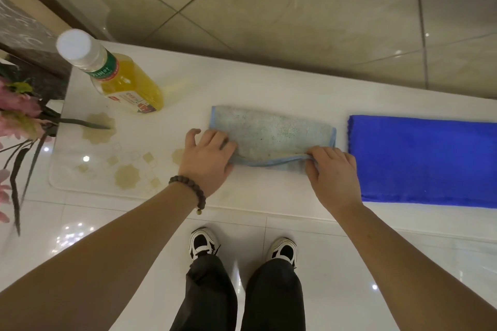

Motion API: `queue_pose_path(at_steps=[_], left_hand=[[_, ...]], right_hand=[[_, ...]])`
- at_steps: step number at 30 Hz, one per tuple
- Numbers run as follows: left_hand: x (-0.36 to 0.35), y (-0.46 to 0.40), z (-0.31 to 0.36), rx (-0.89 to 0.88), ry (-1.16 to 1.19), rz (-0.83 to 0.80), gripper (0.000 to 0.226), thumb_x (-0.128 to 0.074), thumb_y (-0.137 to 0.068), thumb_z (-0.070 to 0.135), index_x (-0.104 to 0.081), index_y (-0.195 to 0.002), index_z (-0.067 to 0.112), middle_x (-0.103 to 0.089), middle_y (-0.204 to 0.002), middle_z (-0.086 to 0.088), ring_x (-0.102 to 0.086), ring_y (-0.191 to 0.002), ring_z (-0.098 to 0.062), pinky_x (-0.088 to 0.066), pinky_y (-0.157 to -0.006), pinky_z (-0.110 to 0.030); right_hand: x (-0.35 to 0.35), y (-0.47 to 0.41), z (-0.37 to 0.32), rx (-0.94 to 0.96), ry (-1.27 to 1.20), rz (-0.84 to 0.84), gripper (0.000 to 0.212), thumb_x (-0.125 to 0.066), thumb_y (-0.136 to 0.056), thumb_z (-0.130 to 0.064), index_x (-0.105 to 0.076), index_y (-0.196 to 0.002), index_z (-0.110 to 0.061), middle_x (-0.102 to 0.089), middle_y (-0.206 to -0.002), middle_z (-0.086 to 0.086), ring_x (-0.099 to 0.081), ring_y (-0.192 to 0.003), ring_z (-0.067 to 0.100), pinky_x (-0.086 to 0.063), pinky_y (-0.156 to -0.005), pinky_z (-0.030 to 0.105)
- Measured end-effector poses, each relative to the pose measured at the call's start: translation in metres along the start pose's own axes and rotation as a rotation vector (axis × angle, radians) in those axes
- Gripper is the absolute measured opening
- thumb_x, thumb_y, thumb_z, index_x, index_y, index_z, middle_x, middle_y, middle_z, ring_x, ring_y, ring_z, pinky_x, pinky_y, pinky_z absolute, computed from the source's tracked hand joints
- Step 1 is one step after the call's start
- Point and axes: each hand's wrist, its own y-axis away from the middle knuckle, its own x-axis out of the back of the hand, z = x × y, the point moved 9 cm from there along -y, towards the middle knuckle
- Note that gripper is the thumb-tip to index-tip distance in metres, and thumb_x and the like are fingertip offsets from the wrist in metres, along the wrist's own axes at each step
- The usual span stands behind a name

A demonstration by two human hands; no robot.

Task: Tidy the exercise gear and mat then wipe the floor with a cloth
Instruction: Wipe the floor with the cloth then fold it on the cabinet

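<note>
A pale grey-blue cloth (271, 134) with a light blue hem lies folded on a white table (242, 88). My left hand (208, 158) rests on its left end with the fingers pinching the near corner. At the cloth's near right corner my right hand (332, 172) pinches the folded edge. A bright blue towel (425, 158) lies folded flat just right of the cloth, close to my right hand. No exercise gear or mat is in view.
A plastic bottle of yellow liquid (118, 78) with a white cap stands at the table's left. Pink flowers (18, 110) with dark stems reach in from the left edge. My two feet (242, 247) stand on glossy white floor tiles below the table's near edge.
</note>
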Motion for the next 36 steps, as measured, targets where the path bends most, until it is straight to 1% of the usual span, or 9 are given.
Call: queue_pose_path(at_steps=[4, 9, 12, 14, 16, 19, 24, 29, 36], left_hand=[[0.031, -0.018, -0.009, 0.002, 0.010, 0.207, 0.014, -0.070, -0.077, 0.008, -0.069, -0.089, 0.015, -0.067, -0.084, -0.001, -0.061, -0.086, -0.025, -0.032, -0.099, -0.047], [0.081, -0.021, -0.007, -0.055, 0.056, 0.444, 0.023, -0.061, -0.082, 0.003, -0.071, -0.100, 0.014, -0.070, -0.110, -0.001, -0.063, -0.106, -0.023, -0.026, -0.105, -0.044], [0.037, -0.011, -0.009, -0.078, 0.003, 0.160, 0.031, -0.067, -0.075, 0.001, -0.072, -0.103, 0.013, -0.064, -0.124, -0.006, -0.055, -0.121, -0.025, -0.023, -0.109, -0.048], [0.008, -0.001, -0.012, -0.049, -0.015, -0.036, 0.033, -0.061, -0.078, 0.016, -0.070, -0.110, 0.013, -0.058, -0.133, -0.007, -0.048, -0.129, -0.025, -0.025, -0.110, -0.052], [0.002, 0.004, -0.013, -0.015, 0.030, -0.097, 0.044, -0.045, -0.079, 0.030, -0.068, -0.111, 0.011, -0.055, -0.136, -0.010, -0.043, -0.133, -0.026, -0.027, -0.110, -0.054], [0.007, 0.002, -0.020, 0.083, 0.103, -0.059, 0.046, -0.037, -0.085, 0.033, -0.065, -0.115, 0.013, -0.049, -0.140, -0.015, -0.039, -0.133, -0.039, -0.031, -0.107, -0.056], [-0.002, -0.003, -0.027, 0.192, 0.235, -0.016, 0.033, -0.061, -0.084, 0.007, -0.066, -0.117, 0.009, -0.047, -0.139, -0.020, -0.050, -0.107, -0.046, -0.049, -0.082, -0.056], [-0.002, -0.006, -0.019, 0.305, 0.357, -0.043, 0.042, -0.050, -0.088, -0.003, -0.059, -0.127, 0.008, -0.035, -0.146, -0.014, -0.041, -0.114, -0.037, -0.045, -0.095, -0.042], [-0.006, -0.001, 0.016, 0.276, 0.303, -0.077, 0.036, -0.056, -0.084, -0.002, -0.063, -0.119, 0.004, -0.041, -0.140, -0.022, -0.043, -0.114, -0.043, -0.044, -0.094, -0.052]], right_hand=[[0.024, -0.013, 0.001, 0.007, -0.043, 0.060, 0.010, -0.054, -0.094, -0.014, -0.062, -0.096, -0.009, -0.056, -0.059, 0.003, -0.041, -0.053, 0.023, -0.040, -0.070, 0.034], [0.069, -0.010, -0.006, 0.016, -0.096, 0.368, 0.020, -0.058, -0.085, 0.005, -0.063, -0.102, -0.003, -0.063, -0.077, 0.009, -0.044, -0.074, 0.020, -0.046, -0.078, 0.040], [0.018, 0.004, -0.003, 0.045, -0.057, 0.087, 0.033, -0.056, -0.081, 0.005, -0.060, -0.111, -0.009, -0.064, -0.112, 0.009, -0.055, -0.104, 0.024, -0.041, -0.099, 0.044], [-0.022, 0.020, 0.003, 0.028, 0.001, -0.115, 0.039, -0.055, -0.085, -0.008, -0.057, -0.124, -0.010, -0.049, -0.141, 0.008, -0.041, -0.134, 0.025, -0.029, -0.112, 0.047], [-0.031, 0.027, 0.005, -0.009, -0.030, -0.146, 0.040, -0.045, -0.089, -0.025, -0.057, -0.125, -0.012, -0.041, -0.147, 0.007, -0.031, -0.140, 0.023, -0.023, -0.115, 0.047], [-0.011, 0.022, 0.006, -0.090, -0.077, 0.023, 0.027, -0.049, -0.090, -0.027, -0.063, -0.107, -0.013, -0.050, -0.135, 0.013, -0.045, -0.126, 0.033, -0.040, -0.102, 0.048], [-0.019, 0.017, 0.022, -0.328, -0.007, -0.053, 0.037, -0.057, -0.090, -0.027, -0.053, -0.126, -0.029, -0.040, -0.127, 0.012, -0.045, -0.108, 0.031, -0.047, -0.085, 0.043], [-0.024, 0.012, 0.029, -0.480, -0.323, -0.046, 0.042, -0.056, -0.090, -0.008, -0.054, -0.128, -0.027, -0.031, -0.105, 0.000, -0.051, -0.083, 0.022, -0.050, -0.077, 0.027], [-0.007, 0.017, 0.054, -0.408, -0.169, -0.014, 0.036, -0.053, -0.091, -0.006, -0.058, -0.125, -0.017, -0.041, -0.110, 0.008, -0.045, -0.096, 0.027, -0.048, -0.084, 0.041]])
